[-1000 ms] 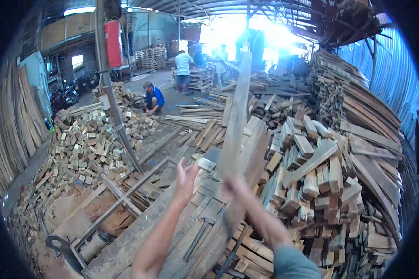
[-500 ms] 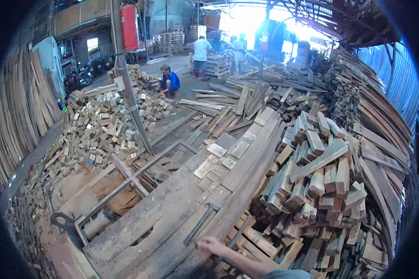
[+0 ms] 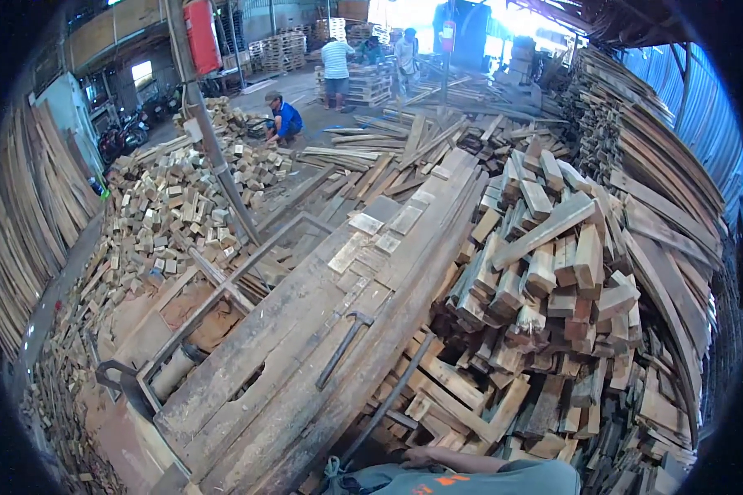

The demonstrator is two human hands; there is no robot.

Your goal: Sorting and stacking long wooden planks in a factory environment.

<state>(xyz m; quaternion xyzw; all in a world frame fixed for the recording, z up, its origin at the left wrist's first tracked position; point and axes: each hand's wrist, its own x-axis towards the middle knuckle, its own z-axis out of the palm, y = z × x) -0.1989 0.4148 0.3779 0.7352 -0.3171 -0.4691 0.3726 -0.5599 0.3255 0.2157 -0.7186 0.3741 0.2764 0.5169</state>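
Planks (image 3: 322,346) lie nearest the one hand (image 3: 425,456) in view — long, grey-brown, weathered boards laid side by side in a slanting run from the lower left up toward the middle; the hand sits at the bottom edge, just above a grey sleeve (image 3: 504,478), resting low among short offcuts; which hand it is cannot be told, nor how far its fingers are spread, and it grips nothing that shows; the other hand is out of sight. A dark bar (image 3: 388,400) runs up from just beside the hand; a hammer (image 3: 343,348) lies flat on the planks a little farther up. To the right rises a heap of chopped timber ends (image 3: 553,280); to the left, a metal frame (image 3: 215,297) and a spread of small wood blocks (image 3: 165,214). Well apart at the top, a person in blue (image 3: 285,120) crouches by the blocks — others stand beyond.
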